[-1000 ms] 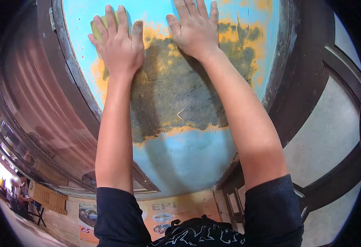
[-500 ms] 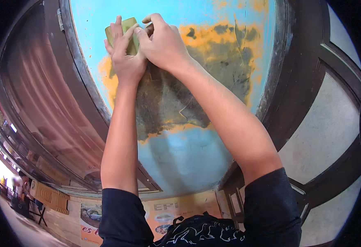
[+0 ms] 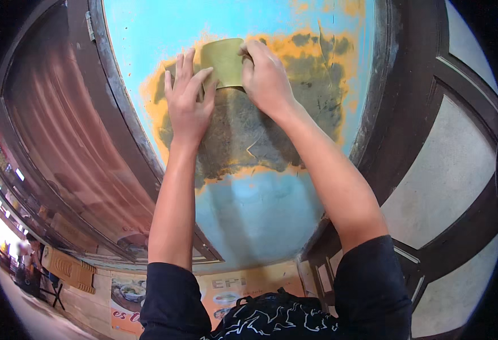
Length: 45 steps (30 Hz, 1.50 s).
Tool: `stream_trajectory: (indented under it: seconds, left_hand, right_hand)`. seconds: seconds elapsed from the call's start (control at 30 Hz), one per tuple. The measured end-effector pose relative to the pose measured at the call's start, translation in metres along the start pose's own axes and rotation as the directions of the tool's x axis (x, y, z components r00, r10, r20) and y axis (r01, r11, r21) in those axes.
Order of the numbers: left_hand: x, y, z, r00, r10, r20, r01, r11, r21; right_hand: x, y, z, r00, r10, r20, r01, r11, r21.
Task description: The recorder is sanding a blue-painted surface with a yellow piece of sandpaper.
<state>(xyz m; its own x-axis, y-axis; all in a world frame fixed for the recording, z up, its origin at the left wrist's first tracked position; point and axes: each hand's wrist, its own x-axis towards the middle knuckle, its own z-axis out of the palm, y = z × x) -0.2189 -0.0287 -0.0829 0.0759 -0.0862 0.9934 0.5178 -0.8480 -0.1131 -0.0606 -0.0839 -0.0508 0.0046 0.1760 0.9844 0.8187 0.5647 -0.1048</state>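
Observation:
A yellow-green sheet, seemingly sandpaper (image 3: 222,59), is spread between my hands in front of a worn panel (image 3: 249,127). My right hand (image 3: 267,79) pinches the sheet's right edge between thumb and curled fingers. At the left edge is my left hand (image 3: 190,96), with its fingers spread; the index fingertip and thumb reach the sheet's lower left side. Its other fingers stretch over the panel. Light blue paint surrounds a patch rubbed down to orange and grey-brown. What lies directly behind the sheet is hidden.
Dark wooden framing (image 3: 125,90) borders the panel on the left, with a hinge (image 3: 89,25) near the top. Another dark frame (image 3: 396,102) with pale panels stands right. Below are a printed banner (image 3: 209,283) and stacked tan plastic chairs (image 3: 67,267). A blurred person stands far left.
Both hands have come down and to the right along the panel. The sheet, earlier largely covered by my left hand, is now stretched out between the hands, its right edge pinched in my right.

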Motion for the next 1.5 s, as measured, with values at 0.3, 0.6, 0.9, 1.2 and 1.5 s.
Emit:
stream_trajectory:
  seconds: [0.3,0.6,0.9,1.2,1.5]
  left_hand:
    - [-0.079,0.071,0.002,1.0,-0.008,0.02,0.008,1.0,-0.02]
    - [-0.207,0.125,0.045,0.814,-0.47,0.34,0.576,0.724,-0.379]
    - [-0.298,0.159,0.077,0.641,-0.518,0.567,0.753,0.569,-0.331]
    - [-0.331,0.164,0.111,0.548,-0.581,0.601,0.823,0.503,-0.264]
    - [-0.344,0.175,0.152,0.605,-0.564,0.562,0.792,0.497,-0.354]
  right_hand:
    - [-0.104,0.017,-0.049,0.999,-0.044,0.022,0.046,0.994,-0.1]
    - [-0.234,0.042,-0.078,0.98,0.156,0.126,-0.125,0.966,-0.225]
    - [-0.348,0.092,-0.088,0.885,0.355,0.3,-0.234,0.898,-0.372]
    - [-0.407,0.076,-0.071,0.857,0.105,0.504,-0.204,0.968,0.146]
    - [-0.402,0.151,-0.068,0.91,0.119,0.398,-0.085,0.991,-0.104]
